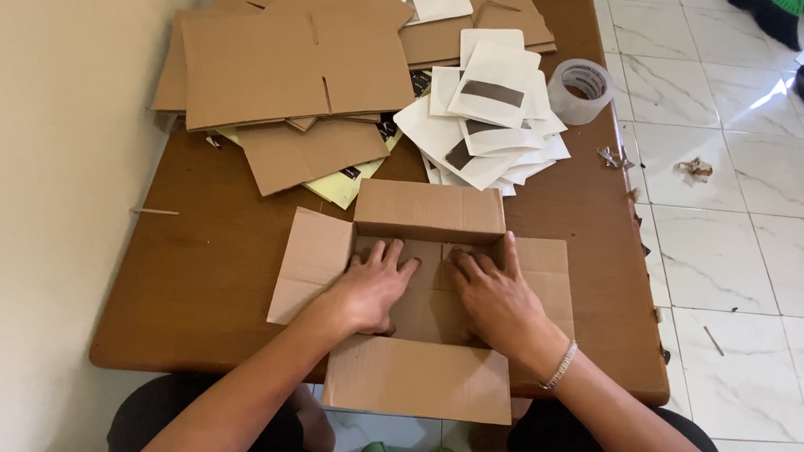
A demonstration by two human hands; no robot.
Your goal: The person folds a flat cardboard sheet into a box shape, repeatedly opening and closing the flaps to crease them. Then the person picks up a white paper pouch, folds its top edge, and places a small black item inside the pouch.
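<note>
Nearest the camera, one cardboard box (426, 301) is sitting open at the front edge of the brown wooden worktop (207, 271), with its four flaps spread outward: the near flap is hanging over the worktop's edge towards the person's lap, the far flap is standing up, and one flap is lying out to each side. Both hands are pressing down inside the box, on its bottom panels. The left hand (373, 287) is lying flat with fingers spread apart, clamped on nothing; the right hand (496, 300) is lying the same way just beside it, fingers splayed and palm down, with a pale beaded bracelet (559, 364) circling its wrist. The two hands are resting close together but not touching.

Beyond the box, a heap of white envelopes with dark strips (485, 120) is fanning out in the middle of the worktop; they are overlapping too much to count. To the left of them, a stack of flattened brown cardboard sheets (282, 73) is lying over a few yellow sheets (345, 184). One roll of clear tape (582, 89) is standing at the worktop's right edge. Farther right, white marbled floor tiles (741, 225) are showing.
</note>
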